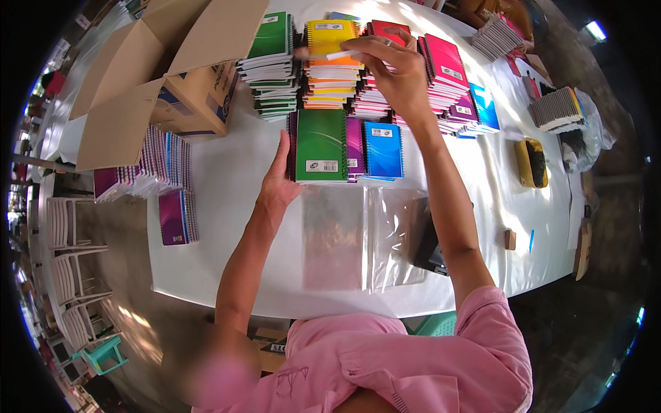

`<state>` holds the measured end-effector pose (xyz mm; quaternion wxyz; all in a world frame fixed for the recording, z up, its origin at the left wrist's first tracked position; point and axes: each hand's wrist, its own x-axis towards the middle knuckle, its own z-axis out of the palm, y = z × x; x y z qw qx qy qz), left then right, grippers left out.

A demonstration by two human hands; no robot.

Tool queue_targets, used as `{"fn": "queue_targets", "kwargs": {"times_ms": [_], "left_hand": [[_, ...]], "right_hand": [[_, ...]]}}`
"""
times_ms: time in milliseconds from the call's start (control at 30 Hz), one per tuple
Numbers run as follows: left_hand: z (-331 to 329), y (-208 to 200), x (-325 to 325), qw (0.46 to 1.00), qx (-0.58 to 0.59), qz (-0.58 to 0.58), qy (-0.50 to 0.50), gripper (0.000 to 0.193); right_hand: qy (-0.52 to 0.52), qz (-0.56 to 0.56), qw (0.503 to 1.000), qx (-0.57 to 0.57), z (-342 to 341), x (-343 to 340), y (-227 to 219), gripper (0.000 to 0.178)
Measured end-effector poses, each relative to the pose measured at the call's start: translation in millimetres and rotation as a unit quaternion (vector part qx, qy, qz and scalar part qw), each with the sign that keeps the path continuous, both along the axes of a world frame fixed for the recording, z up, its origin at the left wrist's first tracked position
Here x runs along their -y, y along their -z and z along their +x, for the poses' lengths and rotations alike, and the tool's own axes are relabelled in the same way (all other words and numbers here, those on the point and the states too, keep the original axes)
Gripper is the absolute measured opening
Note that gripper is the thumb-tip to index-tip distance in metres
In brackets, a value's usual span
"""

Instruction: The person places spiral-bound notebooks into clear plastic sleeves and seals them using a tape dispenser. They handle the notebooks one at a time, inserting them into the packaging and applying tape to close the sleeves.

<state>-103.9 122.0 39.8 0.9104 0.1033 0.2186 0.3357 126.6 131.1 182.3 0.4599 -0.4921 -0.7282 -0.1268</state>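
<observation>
Reaching toward twelve o'clock, the right hand [396, 69] is seen in the head view above the stacked spiral-bound notebooks, its fingers pinched together on a thin white pen-like stick [342, 54]. The stick is held level over the yellow-covered notebook stack [330, 65], with the green-covered notebook stack [270, 65] at nine o'clock from it and the red and pink notebook stacks [441, 72] at three o'clock.

The left hand [280, 180] is laid flat, fingers extended and together, against the left edge of a green spiral-bound notebook [321, 146] lying on the white table [220, 206]. A purple notebook [354, 148] and a blue notebook [383, 150] lie just beside it at three o'clock. Clear plastic sleeves [365, 237] are spread at six o'clock from these notebooks. An open brown cardboard box [172, 76] stands at ten o'clock.
</observation>
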Motion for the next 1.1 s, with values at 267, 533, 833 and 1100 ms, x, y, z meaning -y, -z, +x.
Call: {"fn": "queue_targets", "kwargs": {"times_ms": [267, 533, 833, 1100], "left_hand": [[17, 13, 16, 0.972, 0.190, 0.020, 0.135, 0.072], [50, -8, 27, 0.997, 0.052, -0.045, 0.034, 0.050], [79, 2, 20, 0.997, 0.044, 0.005, 0.066, 0.051], [106, 4, 35, 0.997, 0.014, 0.042, 0.062, 0.053]], "right_hand": [[-0.261, -0.230, 0.938, -0.008, 13, 20, 30, 0.028], [0.193, 0.001, 0.968, 0.158, 90, 10, 61, 0.038], [0.059, -0.097, 0.977, 0.182, 12, 139, 38, 0.036], [0.515, -0.218, 0.828, -0.022, 166, 42, 33, 0.052]]}}
